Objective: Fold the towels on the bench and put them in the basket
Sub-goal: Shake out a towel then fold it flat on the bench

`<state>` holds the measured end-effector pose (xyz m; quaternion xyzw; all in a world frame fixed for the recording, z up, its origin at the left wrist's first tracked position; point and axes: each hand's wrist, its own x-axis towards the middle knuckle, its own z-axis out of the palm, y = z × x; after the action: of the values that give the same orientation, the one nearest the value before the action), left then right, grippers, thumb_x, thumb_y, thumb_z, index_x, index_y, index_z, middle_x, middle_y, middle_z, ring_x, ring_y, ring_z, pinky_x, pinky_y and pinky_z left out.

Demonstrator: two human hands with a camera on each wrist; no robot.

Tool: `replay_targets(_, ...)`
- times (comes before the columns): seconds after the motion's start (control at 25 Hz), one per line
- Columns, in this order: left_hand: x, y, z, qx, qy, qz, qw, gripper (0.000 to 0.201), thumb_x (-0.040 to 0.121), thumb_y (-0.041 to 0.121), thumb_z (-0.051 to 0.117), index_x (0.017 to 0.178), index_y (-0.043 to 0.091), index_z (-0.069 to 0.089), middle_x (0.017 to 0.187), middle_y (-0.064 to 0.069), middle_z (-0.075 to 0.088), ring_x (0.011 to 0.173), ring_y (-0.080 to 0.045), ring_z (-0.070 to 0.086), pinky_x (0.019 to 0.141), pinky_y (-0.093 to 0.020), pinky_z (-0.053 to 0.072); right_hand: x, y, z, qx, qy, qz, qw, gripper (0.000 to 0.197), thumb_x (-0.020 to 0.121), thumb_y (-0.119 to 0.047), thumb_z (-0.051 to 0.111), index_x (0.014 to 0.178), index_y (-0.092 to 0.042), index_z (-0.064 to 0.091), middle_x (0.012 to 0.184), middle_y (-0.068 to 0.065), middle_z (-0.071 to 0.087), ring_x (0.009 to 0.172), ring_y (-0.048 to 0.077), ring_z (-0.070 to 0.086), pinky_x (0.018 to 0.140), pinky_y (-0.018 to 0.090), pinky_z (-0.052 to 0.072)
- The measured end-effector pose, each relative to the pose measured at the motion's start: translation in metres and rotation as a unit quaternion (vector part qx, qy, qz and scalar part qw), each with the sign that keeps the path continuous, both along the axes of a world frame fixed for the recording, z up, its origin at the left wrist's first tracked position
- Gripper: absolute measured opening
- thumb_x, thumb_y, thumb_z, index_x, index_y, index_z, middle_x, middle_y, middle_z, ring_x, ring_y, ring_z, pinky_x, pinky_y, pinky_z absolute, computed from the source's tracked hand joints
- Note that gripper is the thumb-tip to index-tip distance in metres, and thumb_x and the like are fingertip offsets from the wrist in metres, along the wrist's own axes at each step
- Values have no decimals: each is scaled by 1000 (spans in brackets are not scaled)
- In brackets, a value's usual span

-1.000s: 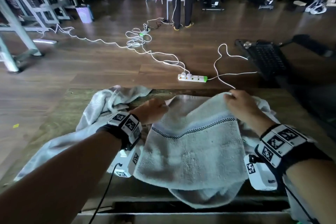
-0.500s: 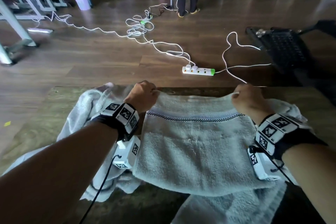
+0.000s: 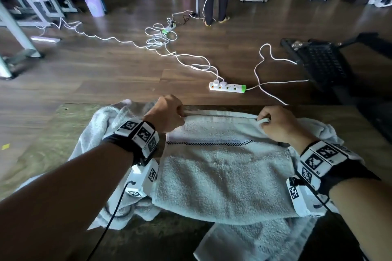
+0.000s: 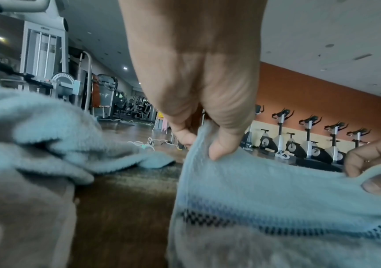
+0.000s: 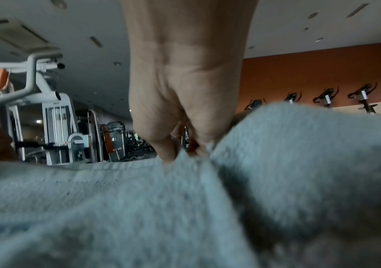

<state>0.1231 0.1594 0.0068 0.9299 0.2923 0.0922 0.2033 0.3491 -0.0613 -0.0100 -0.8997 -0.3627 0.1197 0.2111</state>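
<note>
I have the towel (image 3: 220,176) spread on the counter (image 3: 53,144), its far edge pinched at one corner by my left hand (image 3: 166,113) and at the other by my right hand (image 3: 277,123), fingers clamped on the hem. Its near end droops past my wrists, so a hard pull could slide it crooked. A second towel (image 3: 101,125), crumpled just outside my left hand, could snag and drag along.

A gym floor. A row of exercise bikes (image 4: 308,139) lines the orange wall (image 4: 322,101); weight-stack machines (image 5: 56,125) stand opposite on dark wood flooring (image 3: 127,74), where a power strip (image 3: 227,87) and white cables (image 3: 159,40) lie.
</note>
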Motion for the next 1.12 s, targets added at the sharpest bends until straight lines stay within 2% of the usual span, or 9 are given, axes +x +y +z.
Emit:
replay_targets(0.12,-20,-7,27,-12,18,-11,1000,13,74,8,75,72,15,64,70,10,56,63,-10,53,47,-9,32,-15,-19,24,68,-6,33,997,14,88,-5,67,93,-17,70,78,2,67,57,13,57,46,15,38)
replay_targets(0.28,-58,-26,71,-40,-37,15,998,15,69,11,85,74,12,70,68,0,64,53,-5,53,43,-8,36,-37,-59,66,182,-34,64,981,12,83,-9,78,89,-19,75,82,-4,72,66,0,61,60,2,41)
replay_targets(0.36,-80,-39,91,-58,-68,27,996,17,67,11,88,74,11,72,67,0,66,46,1,52,39,-6,35,-49,-80,84,208,-38,65,975,12,80,-16,82,83,-23,74,83,-6,74,73,2,65,68,11,46)
replay_targets(0.48,-104,-60,113,-41,-84,26,995,18,66,12,89,72,10,72,65,5,65,52,-5,55,45,-6,38,-64,-104,103,239,-18,38,970,12,76,-19,85,83,-22,75,82,-4,75,81,16,70,79,34,54)
replay_targets(0.64,-132,-87,132,-67,-101,16,993,20,65,11,90,66,11,70,59,1,63,46,-2,49,49,-17,42,-81,-130,121,284,5,43,958,12,77,-14,84,79,-21,76,83,-2,76,84,21,72,88,45,57)
replay_targets(0.76,-150,-97,135,-89,-129,22,987,24,61,14,92,62,11,69,72,-12,71,54,-13,55,57,-26,44,-91,-147,126,280,2,55,959,11,82,-8,79,86,-17,76,87,-2,76,85,14,71,91,40,57)
replay_targets(0.84,-159,-105,134,-99,-135,26,986,25,60,15,93,64,8,69,75,-15,71,54,-14,58,52,-22,45,-100,-158,126,267,-17,58,962,8,84,-7,76,86,-14,75,86,-2,75,83,11,70,88,39,57)
replay_targets(1.0,-169,-119,128,-89,-113,10,989,25,61,13,92,68,4,70,65,-8,66,46,-2,52,45,-12,40,-119,-172,125,213,-57,73,973,9,85,-10,76,82,-17,72,79,-13,71,80,4,68,79,28,55)
replay_targets(1.12,-174,-123,112,-35,-66,-32,997,26,63,22,91,58,18,66,66,0,67,53,-4,52,53,-12,39,-130,-181,114,184,-79,45,979,6,86,-14,74,82,-11,72,78,-3,73,75,11,67,66,17,46)
